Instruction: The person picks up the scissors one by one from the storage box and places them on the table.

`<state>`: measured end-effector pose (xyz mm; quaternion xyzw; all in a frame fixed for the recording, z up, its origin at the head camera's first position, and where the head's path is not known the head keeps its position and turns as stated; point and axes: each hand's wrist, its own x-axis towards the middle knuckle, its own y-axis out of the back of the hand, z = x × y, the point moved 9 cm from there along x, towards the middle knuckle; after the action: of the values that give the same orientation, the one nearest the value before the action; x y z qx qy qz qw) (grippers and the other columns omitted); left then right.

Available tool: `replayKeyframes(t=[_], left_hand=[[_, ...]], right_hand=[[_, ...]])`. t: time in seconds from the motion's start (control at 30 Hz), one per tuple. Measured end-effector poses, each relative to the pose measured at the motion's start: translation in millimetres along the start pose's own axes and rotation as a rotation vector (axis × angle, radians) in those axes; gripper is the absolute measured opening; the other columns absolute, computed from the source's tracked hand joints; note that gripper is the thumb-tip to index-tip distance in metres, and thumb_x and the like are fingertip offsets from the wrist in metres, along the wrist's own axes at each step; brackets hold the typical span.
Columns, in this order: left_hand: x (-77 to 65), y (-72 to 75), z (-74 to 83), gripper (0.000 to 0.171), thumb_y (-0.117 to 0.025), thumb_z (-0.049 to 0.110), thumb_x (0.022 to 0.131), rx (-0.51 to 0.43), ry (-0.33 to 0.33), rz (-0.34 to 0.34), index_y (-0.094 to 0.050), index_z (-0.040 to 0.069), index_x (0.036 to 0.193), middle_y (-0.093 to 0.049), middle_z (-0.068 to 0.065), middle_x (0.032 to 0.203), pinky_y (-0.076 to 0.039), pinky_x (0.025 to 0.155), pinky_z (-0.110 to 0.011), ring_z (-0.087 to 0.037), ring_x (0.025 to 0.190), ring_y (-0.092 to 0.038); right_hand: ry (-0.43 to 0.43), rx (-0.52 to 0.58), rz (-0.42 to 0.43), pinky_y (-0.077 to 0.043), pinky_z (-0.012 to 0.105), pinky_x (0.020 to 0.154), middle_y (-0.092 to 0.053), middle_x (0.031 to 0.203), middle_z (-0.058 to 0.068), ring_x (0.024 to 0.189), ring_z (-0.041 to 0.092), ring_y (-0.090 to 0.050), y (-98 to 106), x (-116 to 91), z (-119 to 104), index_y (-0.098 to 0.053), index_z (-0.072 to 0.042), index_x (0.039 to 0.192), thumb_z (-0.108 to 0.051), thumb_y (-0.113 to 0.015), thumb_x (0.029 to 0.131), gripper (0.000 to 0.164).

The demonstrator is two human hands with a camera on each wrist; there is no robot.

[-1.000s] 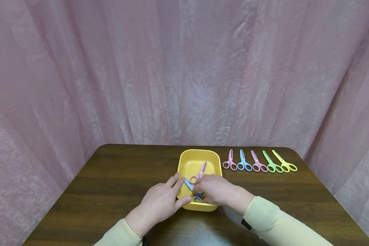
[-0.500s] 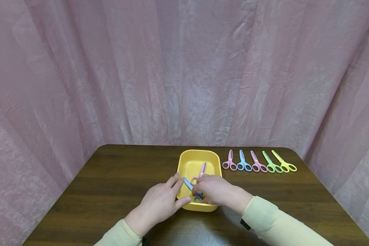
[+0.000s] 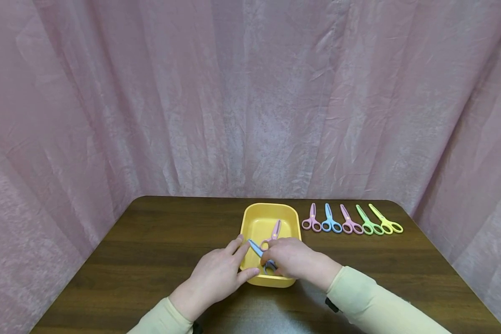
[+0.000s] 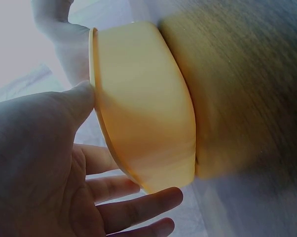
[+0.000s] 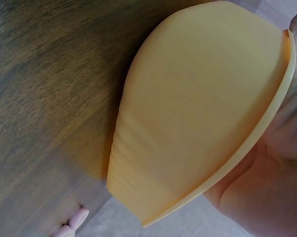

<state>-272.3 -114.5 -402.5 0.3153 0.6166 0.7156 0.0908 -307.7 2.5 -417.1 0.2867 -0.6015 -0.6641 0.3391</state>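
Observation:
A yellow plastic tray (image 3: pixel 271 282) stands on the table with scissors inside. My left hand (image 3: pixel 215 277) steadies its left front corner, the thumb on the rim and the fairly straight fingers along the side, as the left wrist view shows. My right hand (image 3: pixel 295 257) reaches over the right wall into the tray, fingers bent down at a pair of blue scissors (image 3: pixel 255 248) near the front. It seems to grip them by the handles; the fingertips are partly hidden. Pink scissors (image 3: pixel 277 228) lie beyond, their handle loops beside my right knuckles.
To the right of the tray lies a row of scissors, blades pointing away: pink (image 3: pixel 312 212), blue (image 3: pixel 328 212), another pink (image 3: pixel 345 213), green (image 3: pixel 362 213) and yellow (image 3: pixel 377 213). A pink curtain (image 3: pixel 250 102) hangs behind the brown table (image 3: pixel 171 232).
Inside the tray the blue scissors and the pink scissors have shifted very slightly at my right fingers. My left hand and the row of scissors look the same.

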Motion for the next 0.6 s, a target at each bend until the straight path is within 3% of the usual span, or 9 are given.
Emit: replayKeyframes(t=[0.6], left_hand=[[-0.1, -2.8, -1.8, 0.071, -0.065, 0.059, 0.108, -0.011, 0.030, -0.041, -0.065, 0.003, 0.152, -0.063, -0.020, 0.153, -0.064, 0.084, -0.047, -0.033, 0.096, -0.079]], right_hand=[[0.023, 0.090, 0.013, -0.052, 0.033, 0.070, -0.061, 0.086, -0.006, 0.078, 0.013, -0.059, 2.3, -1.4, 5.3, -0.082, -0.025, 0.100, -0.016, -0.096, 0.081, 0.025]])
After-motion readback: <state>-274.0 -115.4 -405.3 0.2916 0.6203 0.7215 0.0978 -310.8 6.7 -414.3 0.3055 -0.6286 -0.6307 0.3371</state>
